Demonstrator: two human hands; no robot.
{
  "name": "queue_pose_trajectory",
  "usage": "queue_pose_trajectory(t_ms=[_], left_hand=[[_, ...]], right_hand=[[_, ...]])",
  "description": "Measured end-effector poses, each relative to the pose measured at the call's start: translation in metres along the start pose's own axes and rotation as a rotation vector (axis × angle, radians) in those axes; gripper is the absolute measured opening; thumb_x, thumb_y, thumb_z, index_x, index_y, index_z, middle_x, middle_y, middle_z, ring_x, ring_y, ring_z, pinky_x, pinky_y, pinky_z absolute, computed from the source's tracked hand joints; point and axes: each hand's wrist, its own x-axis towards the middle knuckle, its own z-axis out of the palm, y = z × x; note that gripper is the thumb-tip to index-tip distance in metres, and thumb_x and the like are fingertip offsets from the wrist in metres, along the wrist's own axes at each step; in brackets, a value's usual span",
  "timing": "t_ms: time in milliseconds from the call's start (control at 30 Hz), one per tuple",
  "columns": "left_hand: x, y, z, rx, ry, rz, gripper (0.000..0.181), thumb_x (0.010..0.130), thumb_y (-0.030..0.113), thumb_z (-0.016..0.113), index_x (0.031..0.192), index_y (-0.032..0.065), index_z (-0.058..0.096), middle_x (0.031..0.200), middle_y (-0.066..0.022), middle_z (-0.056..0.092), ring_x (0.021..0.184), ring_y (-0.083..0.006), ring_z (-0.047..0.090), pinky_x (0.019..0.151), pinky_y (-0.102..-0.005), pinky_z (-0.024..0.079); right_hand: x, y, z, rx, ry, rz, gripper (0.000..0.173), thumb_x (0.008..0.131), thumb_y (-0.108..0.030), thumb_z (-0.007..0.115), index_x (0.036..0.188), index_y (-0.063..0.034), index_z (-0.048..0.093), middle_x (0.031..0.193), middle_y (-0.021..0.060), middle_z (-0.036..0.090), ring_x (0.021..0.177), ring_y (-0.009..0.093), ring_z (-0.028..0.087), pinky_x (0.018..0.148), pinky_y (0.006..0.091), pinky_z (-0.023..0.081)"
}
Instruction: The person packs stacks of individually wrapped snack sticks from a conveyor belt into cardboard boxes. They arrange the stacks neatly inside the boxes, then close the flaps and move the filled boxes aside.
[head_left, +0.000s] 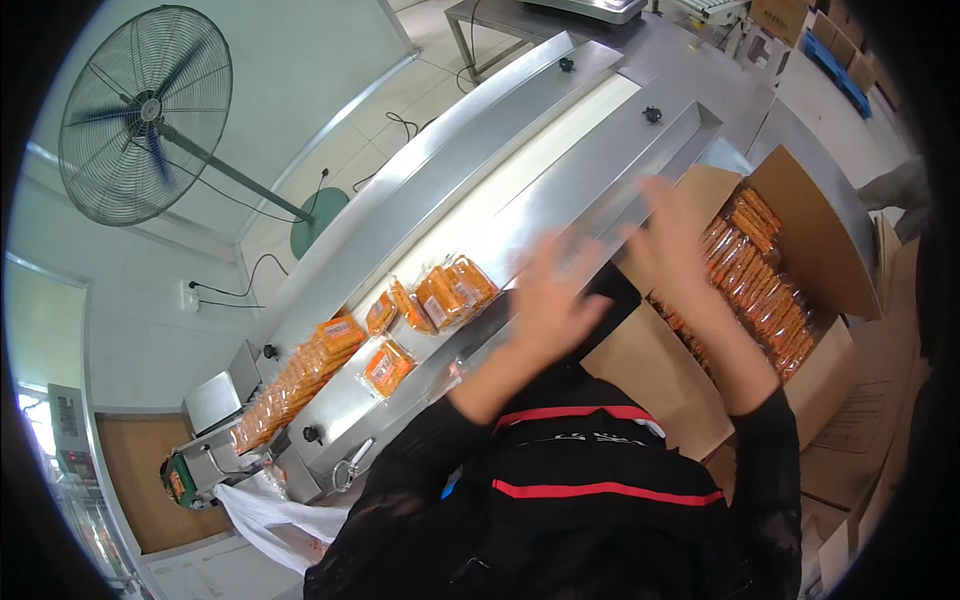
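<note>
My left hand (559, 300) is blurred above the near metal edge of a conveyor (517, 202), its fingers apart and nothing in them. Just left of it, several clear-wrapped orange snack packets (450, 292) lean together on the conveyor. A single packet (388, 367) lies flat nearer to me, and a long overlapping row of packets (300, 382) runs down to the left end. My right hand (667, 236), also blurred, is over the left flap of an open cardboard box (817, 225), fingers spread and without a packet. Rows of wrapped packets (757, 292) stand on edge inside the box.
A pedestal fan (150, 112) stands beyond the conveyor, its cords on the floor. Black knobs (652, 114) stick up from the conveyor's side plates. White cloth or plastic (277, 517) hangs at the lower left. Flattened cardboard (862, 405) lies right of the box.
</note>
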Motion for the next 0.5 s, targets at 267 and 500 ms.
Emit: queue_pose_trajectory(t_ms=[267,500], left_hand=[[-0.124,-0.172,-0.09,-0.309,0.043,-0.79,0.05,0.097,0.028,0.063,0.134,-0.0042,0.053,0.129,-0.0281,0.054,0.121,-0.0375,0.053,0.102,-0.0445,0.043],[-0.146,-0.137,-0.053,-0.431,0.305,-0.973,0.06,0.104,0.032,0.055,0.149,-0.0061,0.042,0.128,-0.0259,0.049,0.116,-0.0369,0.055,0.101,-0.0425,0.044]], right_hand=[[0.034,-0.182,0.173,0.13,-0.734,0.235,0.12,0.081,-0.073,0.068,0.152,0.0148,0.027,0.131,0.0306,0.054,0.118,0.042,0.058,0.097,0.0462,0.052],[0.005,-0.206,0.208,0.516,-0.718,0.361,0.089,0.083,-0.057,0.075,0.131,0.0121,0.047,0.128,0.0332,0.053,0.109,0.046,0.062,0.098,0.0492,0.05]])
